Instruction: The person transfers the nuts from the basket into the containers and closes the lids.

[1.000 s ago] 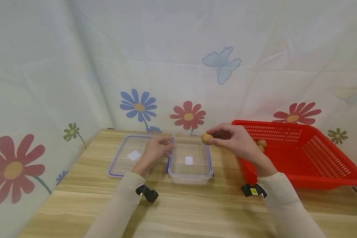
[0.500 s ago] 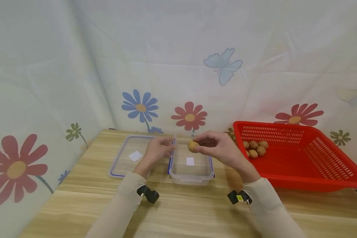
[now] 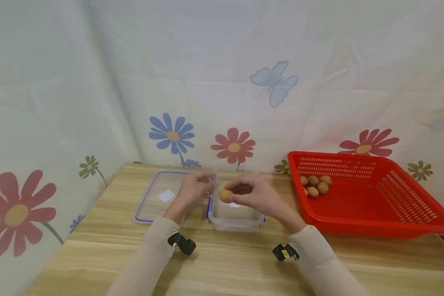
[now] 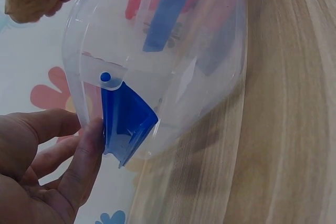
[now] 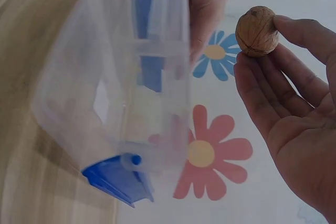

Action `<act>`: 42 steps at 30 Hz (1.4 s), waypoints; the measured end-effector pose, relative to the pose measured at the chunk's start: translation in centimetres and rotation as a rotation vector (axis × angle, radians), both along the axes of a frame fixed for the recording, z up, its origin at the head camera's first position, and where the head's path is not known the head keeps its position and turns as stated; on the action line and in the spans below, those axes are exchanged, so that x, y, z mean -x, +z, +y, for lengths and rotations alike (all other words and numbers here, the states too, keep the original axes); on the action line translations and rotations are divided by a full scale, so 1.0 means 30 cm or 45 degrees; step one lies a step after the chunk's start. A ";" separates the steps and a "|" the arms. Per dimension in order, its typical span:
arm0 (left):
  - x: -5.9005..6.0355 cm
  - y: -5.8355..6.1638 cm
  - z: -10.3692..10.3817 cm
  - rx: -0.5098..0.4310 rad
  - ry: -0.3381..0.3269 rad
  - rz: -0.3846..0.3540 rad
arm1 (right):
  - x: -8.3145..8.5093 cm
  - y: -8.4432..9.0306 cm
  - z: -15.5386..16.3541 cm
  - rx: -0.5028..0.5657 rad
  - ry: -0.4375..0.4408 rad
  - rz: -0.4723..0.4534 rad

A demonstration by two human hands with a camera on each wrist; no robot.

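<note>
My right hand (image 3: pixel 256 196) pinches a walnut (image 3: pixel 225 195) between thumb and fingertips, over the left part of a clear plastic food container (image 3: pixel 234 224). The walnut's brown ridged shell shows up close in the right wrist view. With thumb and fingers at the container's left rim, my left hand (image 3: pixel 194 189) holds it beside a blue locking clip (image 4: pixel 126 121). A white label (image 3: pixel 234 205) in the container is partly covered by the right hand. The clear lid (image 3: pixel 157 211), with a blue seal, lies left of the container, partly behind the left hand.
A red slotted basket (image 3: pixel 358 205) stands at the right, with several walnuts (image 3: pixel 312 191) against its left side. All of it sits on a wood-grain table (image 3: pixel 222 263). Behind hangs a white curtain (image 3: pixel 207 61) printed with flowers and a butterfly.
My right hand has carried the walnut leftward and down from the basket side to over the container, uncovering the walnuts in the basket. The left hand has stayed at the rim.
</note>
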State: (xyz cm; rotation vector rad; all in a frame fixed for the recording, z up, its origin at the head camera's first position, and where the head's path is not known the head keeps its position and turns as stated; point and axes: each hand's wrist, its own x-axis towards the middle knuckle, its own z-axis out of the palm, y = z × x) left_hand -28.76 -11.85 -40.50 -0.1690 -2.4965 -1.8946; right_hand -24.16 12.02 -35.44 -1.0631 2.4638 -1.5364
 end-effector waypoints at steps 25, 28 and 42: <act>-0.010 0.006 -0.001 0.031 0.004 0.003 | 0.024 -0.129 -0.054 -0.208 0.010 -0.026; -0.008 0.004 0.000 0.028 0.004 0.011 | 0.023 -0.136 -0.057 -0.228 0.016 -0.043; -0.008 0.005 0.000 0.028 0.013 -0.004 | 0.027 -0.143 -0.060 -0.297 0.074 0.005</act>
